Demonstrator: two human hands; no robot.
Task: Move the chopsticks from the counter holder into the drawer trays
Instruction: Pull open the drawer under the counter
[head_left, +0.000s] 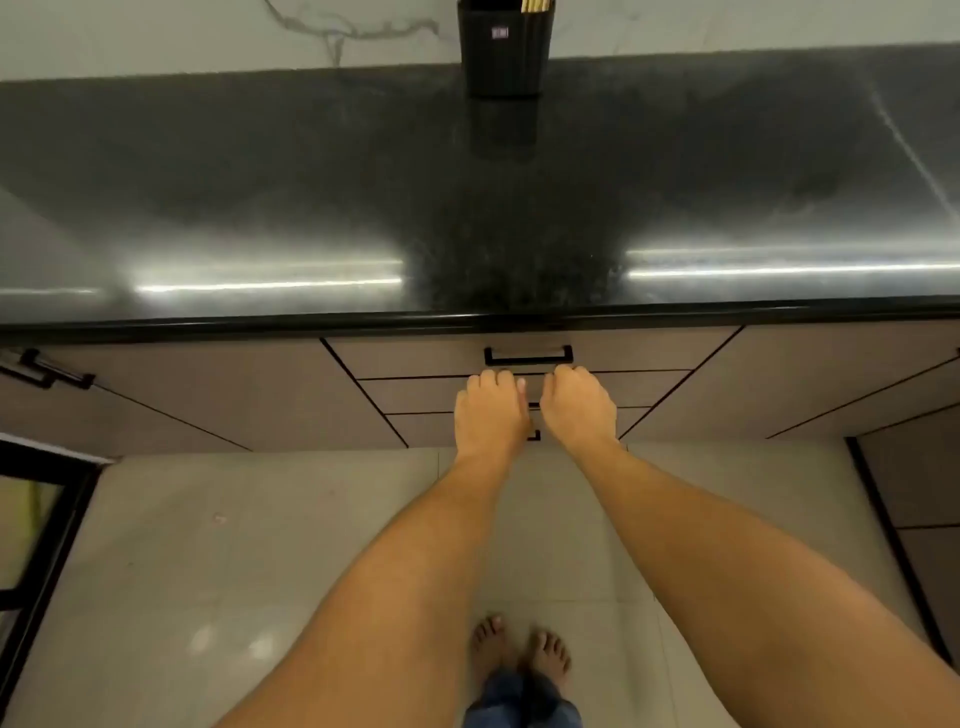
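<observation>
Left hand (491, 410) & right hand (579, 405), fingers curled at shut drawer (415, 392) below counter (311, 182) front edge, grip unclear; chopsticks (537, 5) in holder (504, 52) at back edge; uneven pull could jam drawer.

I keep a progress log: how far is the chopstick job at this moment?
Done: nothing yet; the chopsticks stand in the black holder on the counter, and the drawers look closed. In hand: the left hand and right hand, fingers curled, are below the top drawer handle; whether they grip is unclear. Left: open a drawer, move the chopsticks in.
</observation>
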